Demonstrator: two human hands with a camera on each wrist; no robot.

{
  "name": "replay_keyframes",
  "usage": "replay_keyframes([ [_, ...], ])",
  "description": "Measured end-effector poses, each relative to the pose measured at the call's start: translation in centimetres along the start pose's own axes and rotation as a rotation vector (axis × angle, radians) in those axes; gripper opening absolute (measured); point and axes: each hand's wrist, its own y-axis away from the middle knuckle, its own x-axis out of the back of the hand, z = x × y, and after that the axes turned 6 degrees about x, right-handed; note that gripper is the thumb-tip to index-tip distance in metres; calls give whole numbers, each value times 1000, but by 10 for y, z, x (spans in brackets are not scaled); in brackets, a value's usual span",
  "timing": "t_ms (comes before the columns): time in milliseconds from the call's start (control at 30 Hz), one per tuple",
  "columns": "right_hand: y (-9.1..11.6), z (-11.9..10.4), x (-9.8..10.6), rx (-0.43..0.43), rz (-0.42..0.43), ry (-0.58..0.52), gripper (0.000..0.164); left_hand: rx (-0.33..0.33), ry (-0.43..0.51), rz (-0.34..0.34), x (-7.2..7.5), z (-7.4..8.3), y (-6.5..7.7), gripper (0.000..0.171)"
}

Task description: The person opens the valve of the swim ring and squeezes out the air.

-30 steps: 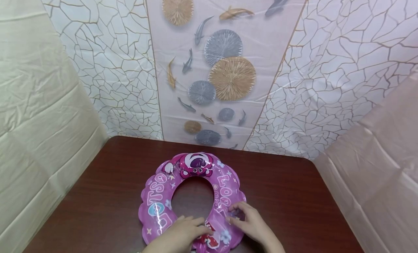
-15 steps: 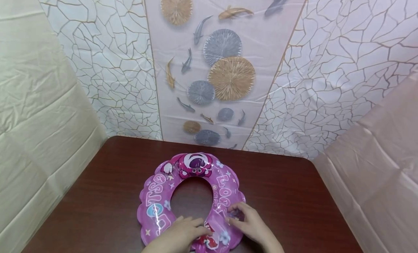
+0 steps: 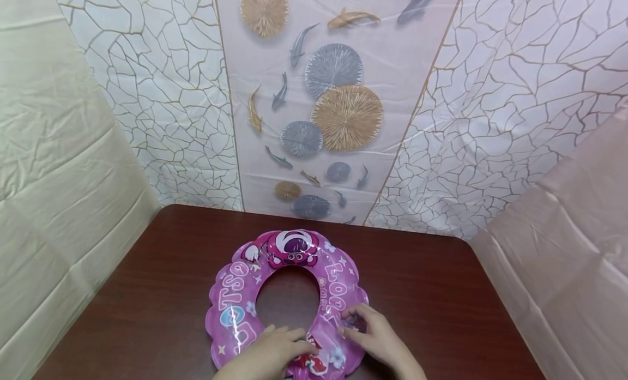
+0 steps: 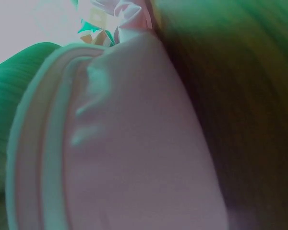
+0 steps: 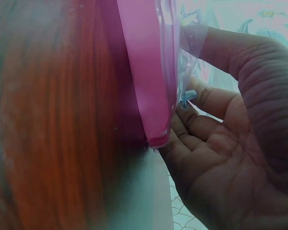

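Observation:
A pink-purple inflatable swim ring [image 3: 338, 271] with a cartoon bear, white letters and a scalloped rim lies flat. My left hand [image 3: 275, 347] rests across its near part, the fingers loosely extended toward the hole and the thumb beside a red print. At the right rim my right hand [image 3: 375, 333] holds the ring with bent thumb and forefinger. In the right wrist view, the right hand [image 5: 225, 129] has its thumb and fingers at the clear film edge, with a small clear valve [image 5: 188, 97] by the forefinger. The left wrist view shows only the ring's pale side [image 4: 139, 134], blurred; no fingers appear there.
A dark red-brown wooden table [image 3: 432, 293] lies under the ring. Behind it hangs a patterned cloth [image 3: 333, 118] with fish and round motifs. Plain cream cloth [image 3: 64, 167] closes the left side and beige cloth [image 3: 574, 216] the right.
The swim ring has shifted very slightly left in the head view, along with a small shift of the whole picture. Both hands keep nearly the same places and poses.

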Motion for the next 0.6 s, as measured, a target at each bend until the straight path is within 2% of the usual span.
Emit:
replay_keyframes([
  [100, 0, 1, 0, 2, 0, -3, 26, 6, 6, -5, 1, 1, 0, 45],
  [333, -1, 0, 1, 8, -9, 4, 28, -12, -99, 55, -4, 3, -4, 44],
  [600, 0, 1, 0, 18, -13, 8, 28, -26, -104, 110, -7, 10, -16, 51],
])
